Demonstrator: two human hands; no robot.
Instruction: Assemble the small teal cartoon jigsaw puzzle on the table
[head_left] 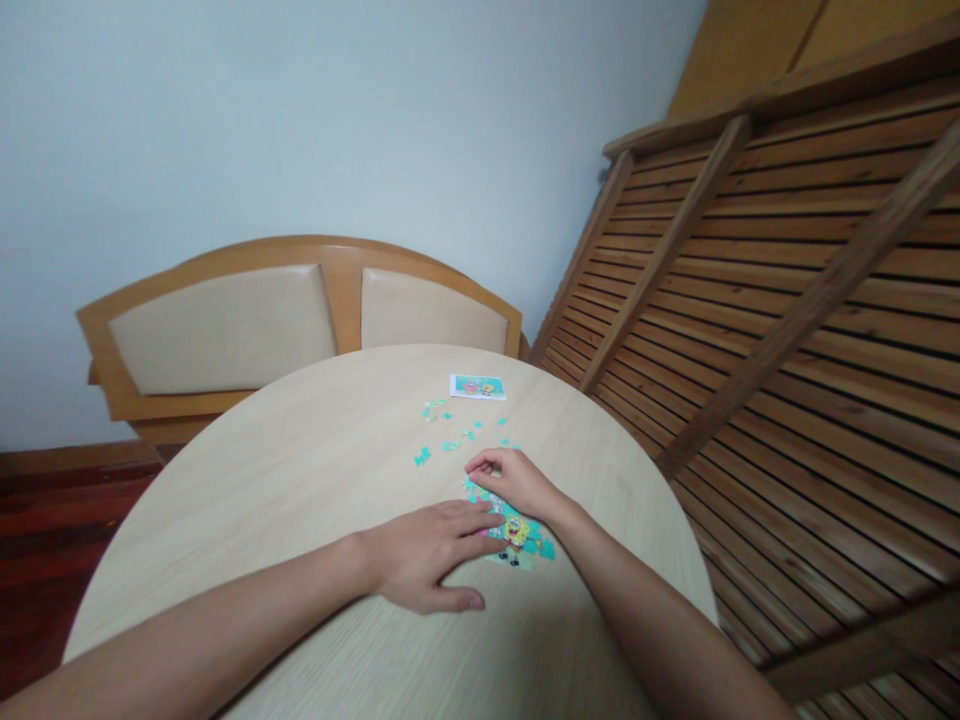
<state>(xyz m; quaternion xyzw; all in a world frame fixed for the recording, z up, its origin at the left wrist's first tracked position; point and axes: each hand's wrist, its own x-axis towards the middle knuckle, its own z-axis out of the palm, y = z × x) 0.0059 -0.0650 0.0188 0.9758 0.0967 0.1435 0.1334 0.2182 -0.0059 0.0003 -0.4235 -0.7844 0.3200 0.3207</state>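
Observation:
A partly joined jigsaw puzzle (525, 537) lies on the round table, showing a yellow cartoon sponge figure on turquoise. My left hand (431, 550) rests flat with fingers spread, its fingertips over the puzzle's left part, which they partly hide. At the puzzle's far edge is my right hand (514, 482), its thumb and fingers drawn together in a pinch. Whatever sits between those fingertips, if anything, is too small to make out. Beyond the hands lie loose puzzle pieces (422, 457), several of them scattered singly and in small clusters.
A small reference picture (478, 387) of the cartoon lies toward the far side of the pale wooden table (300, 450). Behind it stands a padded wooden headboard (225, 325) against the wall. A slatted wooden frame (712, 280) leans along the right side.

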